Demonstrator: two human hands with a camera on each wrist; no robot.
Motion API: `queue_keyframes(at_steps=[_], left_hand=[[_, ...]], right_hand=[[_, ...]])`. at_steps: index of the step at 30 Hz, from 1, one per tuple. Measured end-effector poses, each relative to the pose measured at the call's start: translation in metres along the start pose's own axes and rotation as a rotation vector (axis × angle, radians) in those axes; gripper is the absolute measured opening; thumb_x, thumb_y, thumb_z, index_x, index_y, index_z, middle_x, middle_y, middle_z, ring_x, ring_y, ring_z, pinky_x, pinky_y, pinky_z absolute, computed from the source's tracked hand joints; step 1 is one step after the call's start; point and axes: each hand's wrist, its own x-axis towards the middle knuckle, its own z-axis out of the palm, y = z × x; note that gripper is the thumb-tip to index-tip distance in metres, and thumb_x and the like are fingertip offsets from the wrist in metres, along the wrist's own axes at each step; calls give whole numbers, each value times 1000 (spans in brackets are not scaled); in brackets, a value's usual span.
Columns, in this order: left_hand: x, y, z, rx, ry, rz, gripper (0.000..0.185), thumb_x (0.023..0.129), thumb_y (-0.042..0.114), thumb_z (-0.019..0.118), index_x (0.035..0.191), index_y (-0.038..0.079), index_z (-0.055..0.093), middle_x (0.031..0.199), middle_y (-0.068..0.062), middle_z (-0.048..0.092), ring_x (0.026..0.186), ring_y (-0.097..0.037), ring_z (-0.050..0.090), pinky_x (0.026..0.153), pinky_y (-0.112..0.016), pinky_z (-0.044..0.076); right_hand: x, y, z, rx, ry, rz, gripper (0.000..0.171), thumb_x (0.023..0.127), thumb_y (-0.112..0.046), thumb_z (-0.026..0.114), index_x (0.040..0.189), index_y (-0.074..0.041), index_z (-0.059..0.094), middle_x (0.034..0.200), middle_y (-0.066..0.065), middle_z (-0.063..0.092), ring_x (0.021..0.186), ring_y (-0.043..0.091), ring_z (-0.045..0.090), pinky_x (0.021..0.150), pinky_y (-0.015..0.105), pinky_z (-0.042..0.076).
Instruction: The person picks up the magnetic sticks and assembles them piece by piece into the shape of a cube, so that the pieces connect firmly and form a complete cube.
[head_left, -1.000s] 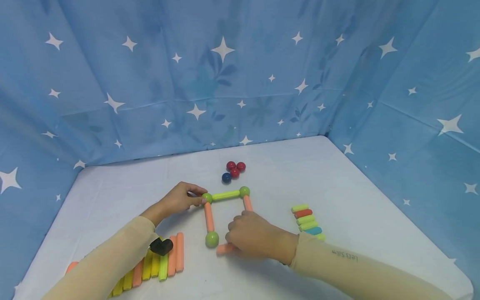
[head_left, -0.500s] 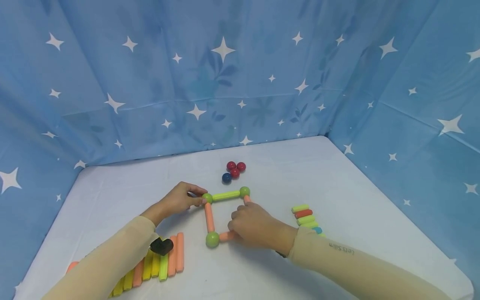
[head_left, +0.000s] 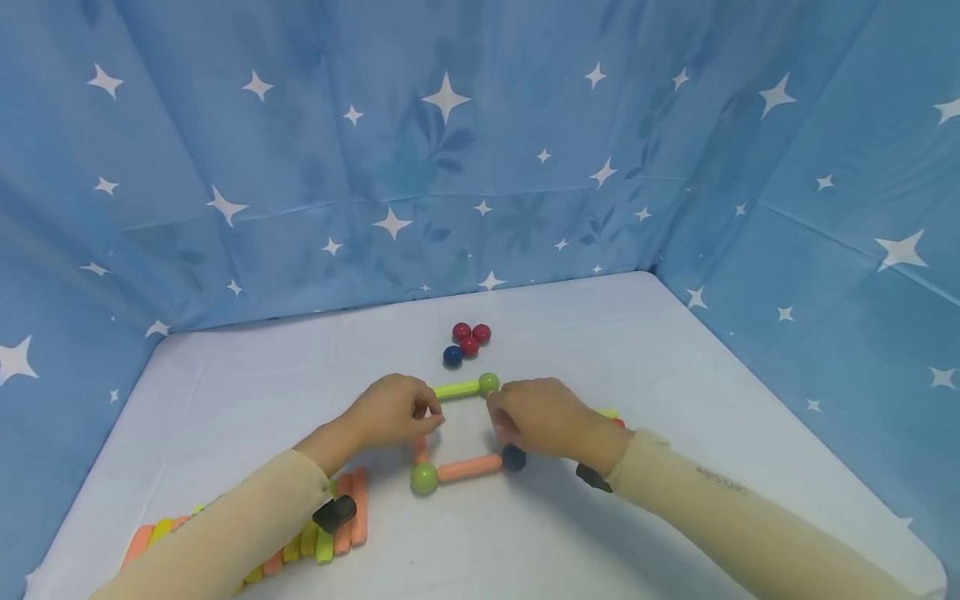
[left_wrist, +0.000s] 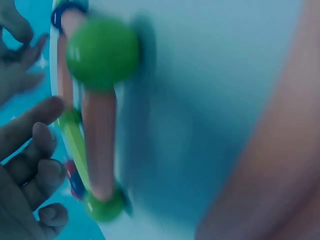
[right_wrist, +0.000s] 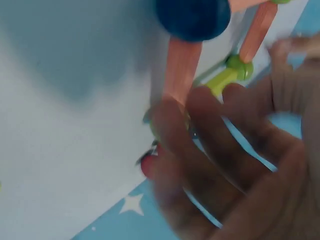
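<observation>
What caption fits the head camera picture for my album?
Left hand and right hand at a four-sided stick-and-ball frame, with red balls farther back.

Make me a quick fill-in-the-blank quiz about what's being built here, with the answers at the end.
1. The frame has ____ corner balls in all.
2. Its near rod runs from a green ball to a dark ____ ball.
3. Beyond the frame, a loose blue ball lies beside ____ red balls.
4. The loose long sticks lie to the person's ____.

Missing words: four; blue; three; left.
</observation>
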Motion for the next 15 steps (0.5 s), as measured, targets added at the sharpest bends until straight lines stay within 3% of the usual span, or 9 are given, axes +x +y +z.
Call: queue_keyframes(at_steps=[4, 7, 15], left_hand=[[-3, 21, 8, 97, -154, 111, 24, 85, 44, 78, 85, 20, 79, 60, 18, 55, 60, -3, 50, 67, -29, 45], [-3, 30, 14, 150, -212, 116, 29, 81, 48, 81, 84, 19, 80, 62, 18, 60, 61, -2, 51, 72, -30, 46], [-5, 38, 26, 210, -213, 89, 25, 81, 42, 83, 66, 24, 75, 59, 20, 55, 59, -3, 49, 74, -35, 43]], right_hand=[[-8, 12, 0, 56, -104, 101, 20, 86, -25, 81, 91, -23, 62, 71, -12, 53, 66, 10, 52, 66, 29, 47], [-12, 15, 3, 111, -164, 97, 26, 82, -28, 85, 89, -23, 60, 69, -10, 53, 66, 11, 52, 65, 30, 45], [-14, 12, 9, 165, -126, 8, 26, 81, -20, 85, 87, -25, 60, 68, -13, 53, 66, 11, 52, 64, 28, 45]])
